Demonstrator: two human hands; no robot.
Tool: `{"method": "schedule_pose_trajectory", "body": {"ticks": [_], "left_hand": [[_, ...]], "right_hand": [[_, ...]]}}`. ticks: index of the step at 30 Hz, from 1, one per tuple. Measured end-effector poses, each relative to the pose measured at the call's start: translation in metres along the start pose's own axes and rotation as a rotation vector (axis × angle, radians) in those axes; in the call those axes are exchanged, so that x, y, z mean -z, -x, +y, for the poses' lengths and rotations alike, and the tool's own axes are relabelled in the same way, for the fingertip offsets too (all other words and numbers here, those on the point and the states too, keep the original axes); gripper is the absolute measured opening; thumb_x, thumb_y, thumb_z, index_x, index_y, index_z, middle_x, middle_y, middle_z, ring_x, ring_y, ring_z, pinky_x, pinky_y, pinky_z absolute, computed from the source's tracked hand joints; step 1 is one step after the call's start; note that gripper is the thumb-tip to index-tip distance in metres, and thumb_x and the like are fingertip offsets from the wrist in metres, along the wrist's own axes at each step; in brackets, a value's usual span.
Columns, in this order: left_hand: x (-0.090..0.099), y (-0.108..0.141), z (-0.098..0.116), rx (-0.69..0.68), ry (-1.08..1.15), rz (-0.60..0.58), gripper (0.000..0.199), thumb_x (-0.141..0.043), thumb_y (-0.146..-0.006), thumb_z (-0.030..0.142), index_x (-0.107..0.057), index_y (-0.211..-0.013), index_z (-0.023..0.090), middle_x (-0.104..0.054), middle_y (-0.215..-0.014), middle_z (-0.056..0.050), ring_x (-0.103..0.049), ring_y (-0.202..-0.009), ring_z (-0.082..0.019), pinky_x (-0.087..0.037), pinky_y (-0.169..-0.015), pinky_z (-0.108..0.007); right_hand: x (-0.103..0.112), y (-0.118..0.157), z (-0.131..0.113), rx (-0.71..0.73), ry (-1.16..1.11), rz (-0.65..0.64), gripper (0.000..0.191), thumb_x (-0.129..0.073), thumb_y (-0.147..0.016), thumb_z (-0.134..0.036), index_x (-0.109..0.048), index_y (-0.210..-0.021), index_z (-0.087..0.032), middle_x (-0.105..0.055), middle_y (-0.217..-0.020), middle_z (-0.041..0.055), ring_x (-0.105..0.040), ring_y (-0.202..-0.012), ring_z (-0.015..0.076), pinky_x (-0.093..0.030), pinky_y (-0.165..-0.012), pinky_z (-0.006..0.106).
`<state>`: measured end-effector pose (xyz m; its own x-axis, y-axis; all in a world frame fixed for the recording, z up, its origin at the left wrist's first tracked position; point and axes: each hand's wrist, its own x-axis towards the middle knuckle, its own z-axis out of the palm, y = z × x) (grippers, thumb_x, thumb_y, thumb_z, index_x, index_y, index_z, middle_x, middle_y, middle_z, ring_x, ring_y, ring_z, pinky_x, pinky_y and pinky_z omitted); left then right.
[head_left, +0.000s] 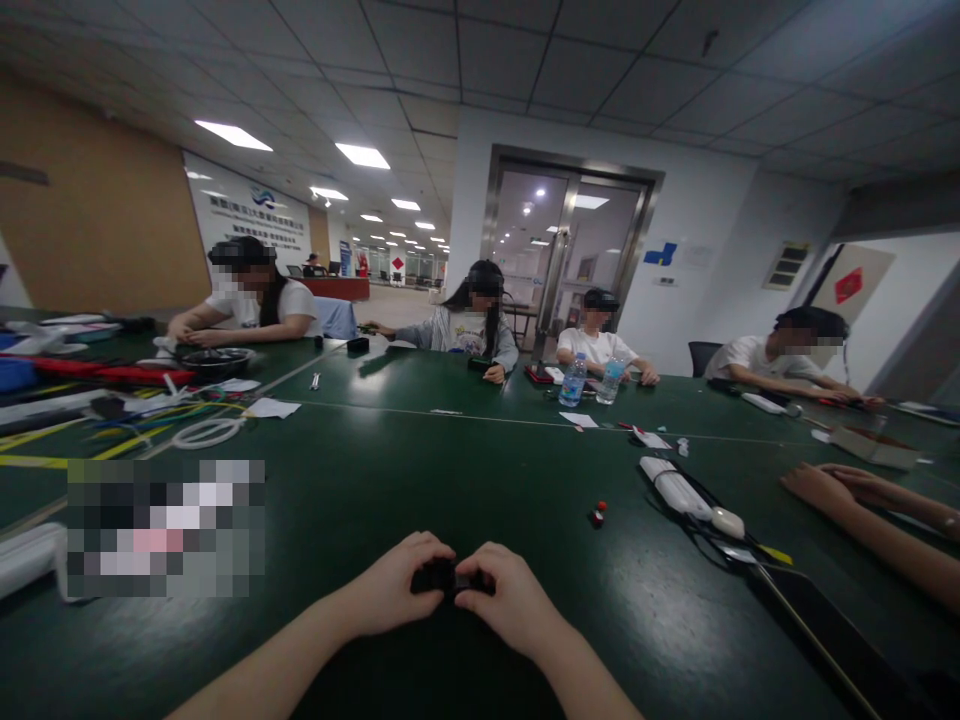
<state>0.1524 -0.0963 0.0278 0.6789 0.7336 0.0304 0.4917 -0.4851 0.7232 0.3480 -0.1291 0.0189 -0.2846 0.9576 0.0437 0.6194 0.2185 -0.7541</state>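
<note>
Close in front of me, my left hand [401, 588] and my right hand [506, 598] meet over the dark green table [337, 500]. Between their fingertips is a small black object [450, 578], gripped from both sides. Fingers cover much of it, so its kind cannot be made out. Thumbs are on the near side and the other fingers curl over the far side. A small red and black piece [598, 514] lies on the table beyond my right hand, to the right.
To the right lie a white power strip [675, 488], a dark flat device [825, 630] and a co-worker's arms [862, 500]. Two water bottles [574, 382] stand farther back. Cables [206, 432] and tools are spread at the left. Several people sit along the far side.
</note>
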Motion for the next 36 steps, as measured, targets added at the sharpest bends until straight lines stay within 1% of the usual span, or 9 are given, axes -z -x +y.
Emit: {"method": "schedule_pose_trajectory", "body": {"ticks": [10,15,19,22,24,26,31,34,36], "left_hand": [[-0.005,-0.002,-0.004,-0.045,-0.009,0.035,0.033,-0.054,-0.072,0.022,-0.058,-0.104,0.023,-0.054,-0.100,-0.001,-0.052,-0.091,-0.015,-0.041,-0.081,-0.027],[-0.005,0.000,-0.005,-0.072,0.000,0.032,0.034,-0.053,-0.073,0.018,-0.056,-0.105,0.028,-0.051,-0.103,0.000,-0.051,-0.092,-0.014,-0.041,-0.082,-0.026],[-0.003,0.001,-0.003,-0.120,-0.140,-0.023,0.031,-0.051,-0.077,0.019,-0.061,-0.102,0.035,-0.049,-0.104,0.001,-0.048,-0.096,-0.015,-0.039,-0.084,-0.027],[0.005,-0.001,-0.008,-0.111,-0.254,-0.008,0.033,-0.051,-0.077,0.022,-0.060,-0.105,0.039,-0.050,-0.105,0.001,-0.048,-0.098,-0.017,-0.038,-0.085,-0.029],[0.016,-0.001,-0.017,-0.049,-0.300,0.039,0.034,-0.050,-0.078,0.024,-0.059,-0.107,0.039,-0.052,-0.105,0.000,-0.049,-0.098,-0.017,-0.038,-0.086,-0.030],[0.032,0.002,-0.033,0.074,-0.337,0.119,0.034,-0.047,-0.080,0.027,-0.057,-0.110,0.039,-0.053,-0.106,0.000,-0.052,-0.097,-0.018,-0.039,-0.085,-0.031],[0.070,0.019,-0.085,0.544,-0.445,0.435,0.038,-0.038,-0.082,0.031,-0.054,-0.116,0.033,-0.055,-0.108,-0.005,-0.056,-0.095,-0.021,-0.044,-0.079,-0.033],[0.082,0.027,-0.105,0.741,-0.520,0.559,0.040,-0.037,-0.082,0.033,-0.052,-0.119,0.030,-0.058,-0.106,-0.009,-0.058,-0.095,-0.026,-0.045,-0.075,-0.036],[0.084,0.029,-0.111,0.785,-0.543,0.608,0.041,-0.035,-0.082,0.030,-0.051,-0.120,0.026,-0.058,-0.107,-0.012,-0.058,-0.095,-0.029,-0.045,-0.077,-0.039]], "right_hand": [[-0.003,0.000,-0.004,0.025,0.119,0.015,0.017,-0.066,-0.067,-0.022,-0.065,-0.084,-0.024,-0.056,-0.087,-0.0007,-0.051,-0.087,0.0161,-0.038,-0.075,0.026],[0.000,0.001,-0.001,-0.021,0.073,-0.024,0.025,-0.066,-0.065,-0.024,-0.064,-0.090,-0.026,-0.054,-0.090,-0.0017,-0.051,-0.083,0.0147,-0.039,-0.071,0.025],[0.005,0.000,0.005,-0.030,0.008,-0.025,0.030,-0.067,-0.062,-0.023,-0.064,-0.091,-0.026,-0.055,-0.087,-0.0019,-0.051,-0.077,0.0134,-0.039,-0.068,0.024],[0.008,-0.003,0.015,-0.057,-0.042,0.030,0.030,-0.064,-0.064,-0.021,-0.063,-0.094,-0.024,-0.056,-0.084,-0.0007,-0.051,-0.074,0.0132,-0.040,-0.066,0.024],[0.011,-0.005,0.022,-0.080,-0.073,0.061,0.027,-0.061,-0.069,-0.026,-0.062,-0.096,-0.023,-0.057,-0.084,0.0004,-0.053,-0.074,0.0141,-0.041,-0.066,0.025],[0.014,-0.007,0.030,-0.105,-0.106,0.071,0.026,-0.057,-0.074,-0.031,-0.061,-0.098,-0.022,-0.058,-0.086,0.0013,-0.055,-0.078,0.0155,-0.043,-0.068,0.027],[0.015,-0.007,0.038,-0.124,-0.140,0.036,0.028,-0.054,-0.077,-0.035,-0.060,-0.101,-0.022,-0.059,-0.091,0.0019,-0.057,-0.082,0.0172,-0.044,-0.070,0.028],[0.014,-0.007,0.039,-0.101,-0.127,0.033,0.026,-0.054,-0.077,-0.035,-0.061,-0.099,-0.022,-0.060,-0.090,0.0018,-0.057,-0.081,0.0169,-0.044,-0.071,0.028],[0.013,-0.008,0.039,-0.087,-0.118,0.038,0.025,-0.053,-0.078,-0.035,-0.061,-0.098,-0.022,-0.061,-0.089,0.0016,-0.058,-0.082,0.0169,-0.043,-0.072,0.029]]}}
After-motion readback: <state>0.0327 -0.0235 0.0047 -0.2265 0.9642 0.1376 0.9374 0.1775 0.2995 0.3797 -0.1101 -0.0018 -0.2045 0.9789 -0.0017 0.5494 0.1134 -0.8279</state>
